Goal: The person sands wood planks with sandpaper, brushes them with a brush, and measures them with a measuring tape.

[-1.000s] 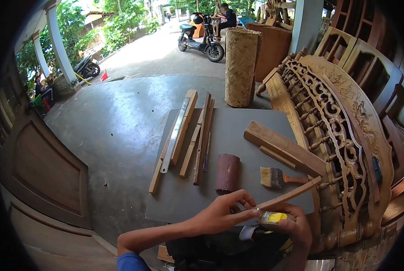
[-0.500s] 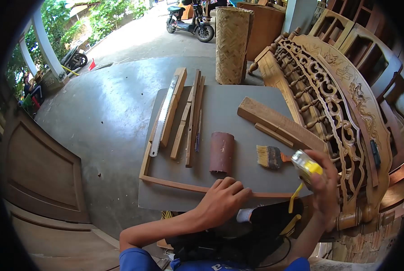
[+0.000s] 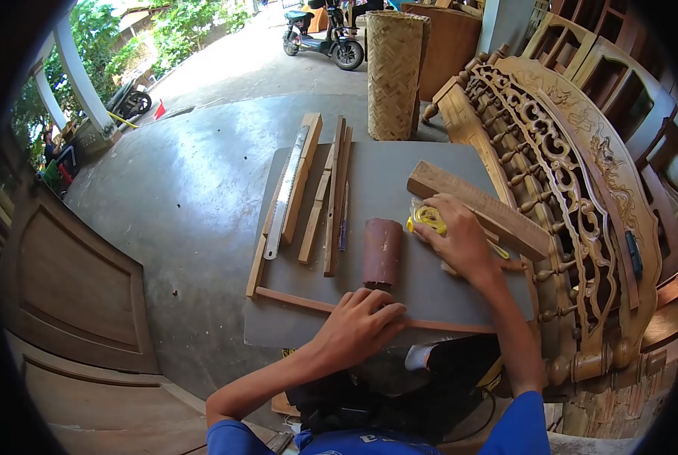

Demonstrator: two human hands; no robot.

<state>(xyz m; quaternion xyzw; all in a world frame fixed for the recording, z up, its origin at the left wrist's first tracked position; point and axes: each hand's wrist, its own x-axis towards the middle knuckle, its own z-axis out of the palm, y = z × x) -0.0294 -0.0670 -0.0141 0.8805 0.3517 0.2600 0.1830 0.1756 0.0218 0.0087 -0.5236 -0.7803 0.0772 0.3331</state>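
My left hand point(image 3: 360, 324) rests at the near edge of the grey board, its fingers curled over a thin wooden strip point(image 3: 293, 300) lying along that edge. In my right hand point(image 3: 460, 236) is a yellow and clear tape measure point(image 3: 428, 218), held over the board beside a thick wooden beam point(image 3: 479, 208). A reddish-brown roll point(image 3: 382, 252) stands out between my hands; its material I cannot make out for certain. The paintbrush is mostly hidden under my right hand and forearm, with its orange-brown handle point(image 3: 513, 265) showing.
On the left of the grey board point(image 3: 392, 167) lie a saw blade point(image 3: 287, 189), several wood strips point(image 3: 331, 220) and a pen point(image 3: 343, 227). A carved wooden headboard point(image 3: 574, 182) leans at the right. Behind stands a woven bamboo roll point(image 3: 392, 76); farther off is a scooter point(image 3: 324, 42).
My right hand has carried the tape measure forward and left, from the board's near right side to beside the beam. My left hand stays on the strip. The view has shifted slightly.
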